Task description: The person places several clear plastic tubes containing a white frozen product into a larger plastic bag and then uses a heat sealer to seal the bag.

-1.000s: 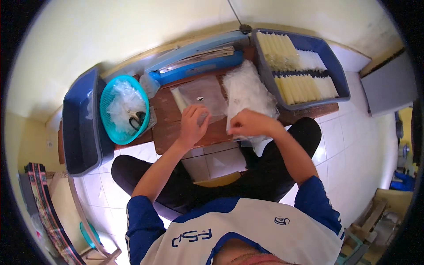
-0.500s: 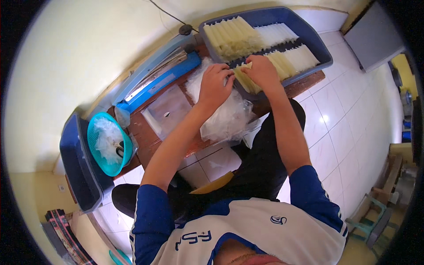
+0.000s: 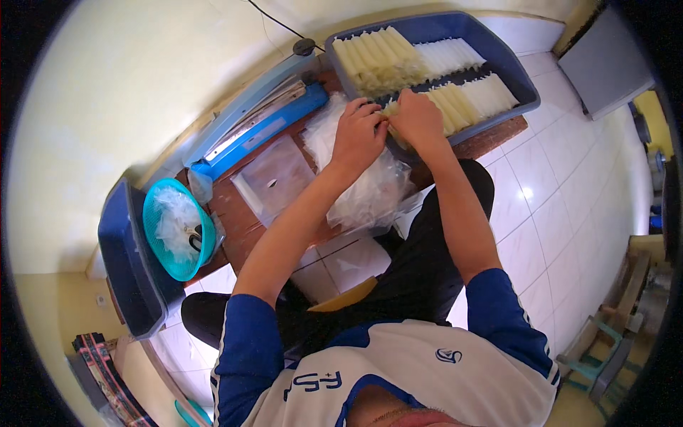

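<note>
Room: white tiled floor (image 3: 555,206), cream wall (image 3: 107,92); a low brown wooden surface (image 3: 235,213) stands against the wall, the person seated at it.
Left hand (image 3: 356,139): fingers curled, pinching the near end of a pale yellow stick (image 3: 393,108) at the tray's near edge.
Right hand (image 3: 420,121): touching the left hand, fingers curled over the same stick; how firmly it grips cannot be told.
Stick: lies between the two hands, just at the near rim of the blue tray (image 3: 523,89); its long axis seems to run away from the person, parallel to the sticks already laid there. The right hand is the nearer one to the tray's rows.
Tray contents: rows of yellow sticks (image 3: 377,60) on the side nearer the wall, whiter ones (image 3: 445,53) beside them, and another row (image 3: 473,96) along the near side.
Under the hands: a heap of clear plastic bags (image 3: 370,188), just short of the tray and spilling off the surface's edge.
Left of the tray: a blue sealer (image 3: 256,124) along the wall; a flat clear sheet (image 3: 274,178) beside it.
Further left: a teal basket (image 3: 160,242) with crumpled plastic, and past it a dark blue bin (image 3: 121,263).
In the way: nothing lies between hands and tray; only the bag heap crowds the wrists.
</note>
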The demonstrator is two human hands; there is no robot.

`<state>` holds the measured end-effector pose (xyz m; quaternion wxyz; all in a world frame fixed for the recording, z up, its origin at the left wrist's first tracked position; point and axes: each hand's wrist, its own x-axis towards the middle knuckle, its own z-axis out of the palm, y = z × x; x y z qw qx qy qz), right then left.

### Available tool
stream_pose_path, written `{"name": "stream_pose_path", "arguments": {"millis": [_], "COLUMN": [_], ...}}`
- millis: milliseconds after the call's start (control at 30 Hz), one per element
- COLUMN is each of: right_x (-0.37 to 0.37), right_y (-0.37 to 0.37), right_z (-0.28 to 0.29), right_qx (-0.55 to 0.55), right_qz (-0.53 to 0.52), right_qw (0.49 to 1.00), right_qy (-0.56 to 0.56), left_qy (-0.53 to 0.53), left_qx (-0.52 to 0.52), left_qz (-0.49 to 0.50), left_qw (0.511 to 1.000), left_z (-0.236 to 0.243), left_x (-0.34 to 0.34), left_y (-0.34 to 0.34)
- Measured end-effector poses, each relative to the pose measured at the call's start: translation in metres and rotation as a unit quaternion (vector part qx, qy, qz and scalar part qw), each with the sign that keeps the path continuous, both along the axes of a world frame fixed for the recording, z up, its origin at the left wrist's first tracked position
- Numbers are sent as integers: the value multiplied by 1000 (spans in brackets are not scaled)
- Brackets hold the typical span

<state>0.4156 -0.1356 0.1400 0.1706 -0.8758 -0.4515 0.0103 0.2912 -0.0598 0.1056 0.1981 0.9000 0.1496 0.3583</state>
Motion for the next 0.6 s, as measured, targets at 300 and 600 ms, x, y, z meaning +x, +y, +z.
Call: {"name": "stream_pose_path", "arguments": {"millis": [300,600], "right_x": [-29,-111], "right_y": [-8,-10], "right_z": [31,14], "right_qx": [353,345], "right_qz": [113,258], "right_qw": [924,852], "right_qy": [89,298], "left_qy": [-87,-3], "left_qx": [-93,-130], "left_qz": [1,63], "left_qw": [992,989], "left_z": [25,35], "left_x": [-28,-141], "left_y": [-10,-10]}}
